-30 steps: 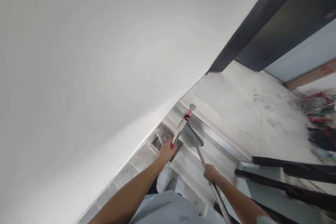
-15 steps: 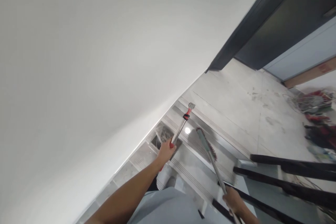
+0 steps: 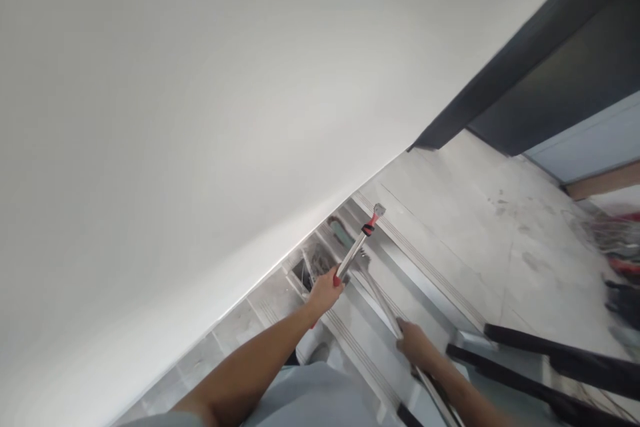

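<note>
The left hand (image 3: 326, 290) grips a scraper (image 3: 352, 254), the right hand (image 3: 415, 344) a broom (image 3: 381, 300); sweeping looks unfinished, the floor (image 3: 473, 233) smudged at right.

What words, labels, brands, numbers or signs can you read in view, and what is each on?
None can be read.
The silver-shafted tool with red ends in the left hand shows no legible marking, nor does the green-headed broom with a pale grey pole in the right hand.
The red and dark clutter at the right edge is too blurred to tell.
</note>
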### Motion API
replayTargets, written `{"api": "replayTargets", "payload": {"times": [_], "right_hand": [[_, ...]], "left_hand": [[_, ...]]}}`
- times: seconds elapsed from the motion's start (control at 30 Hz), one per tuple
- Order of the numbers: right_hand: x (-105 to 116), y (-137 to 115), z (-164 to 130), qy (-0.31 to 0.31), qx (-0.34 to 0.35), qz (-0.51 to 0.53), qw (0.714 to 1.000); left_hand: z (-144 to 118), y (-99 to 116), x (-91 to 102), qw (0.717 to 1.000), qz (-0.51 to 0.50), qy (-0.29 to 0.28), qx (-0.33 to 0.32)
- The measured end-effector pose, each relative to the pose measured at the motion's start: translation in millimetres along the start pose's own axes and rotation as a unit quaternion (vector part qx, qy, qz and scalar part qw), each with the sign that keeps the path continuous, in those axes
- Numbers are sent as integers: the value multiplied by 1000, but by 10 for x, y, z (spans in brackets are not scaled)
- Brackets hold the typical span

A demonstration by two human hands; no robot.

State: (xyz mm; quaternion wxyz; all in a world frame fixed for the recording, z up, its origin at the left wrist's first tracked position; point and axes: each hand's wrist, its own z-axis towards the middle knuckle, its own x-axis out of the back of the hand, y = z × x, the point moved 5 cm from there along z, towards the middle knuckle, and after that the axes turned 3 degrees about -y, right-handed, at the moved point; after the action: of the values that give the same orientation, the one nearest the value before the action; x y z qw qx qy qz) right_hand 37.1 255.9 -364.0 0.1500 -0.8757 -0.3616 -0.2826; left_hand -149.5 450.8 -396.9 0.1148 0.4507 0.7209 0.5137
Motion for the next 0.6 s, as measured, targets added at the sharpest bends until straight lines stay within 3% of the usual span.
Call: {"api": "replayTargets", "payload": {"times": [0.13,0.2,0.27,0.37,0.43,0.53,0.6], "right_hand": [[403,-340,515,24,-41,-90,995],[387,-561,639,10,-29,-117,993],[239,-597,575,-17,-1,-139,990],[-50,-256,231,-69,54,-174,981],[-122,60,9,-73,75,-167,980],[48,317,-46,-48,27,-123,991],[266,223,122,-27,-20,-97,995]], "left_hand": [[4,-9,-3,1000,15,11,-15],[-7,-1,8,1000,20,11,-19],[-20,13,25,999,27,13,-22],[-31,22,38,999,27,9,-18],[-31,21,32,1000,20,3,-15],[-29,32,23,999,23,1,-30],[-29,25,23,999,30,5,-31]]}}
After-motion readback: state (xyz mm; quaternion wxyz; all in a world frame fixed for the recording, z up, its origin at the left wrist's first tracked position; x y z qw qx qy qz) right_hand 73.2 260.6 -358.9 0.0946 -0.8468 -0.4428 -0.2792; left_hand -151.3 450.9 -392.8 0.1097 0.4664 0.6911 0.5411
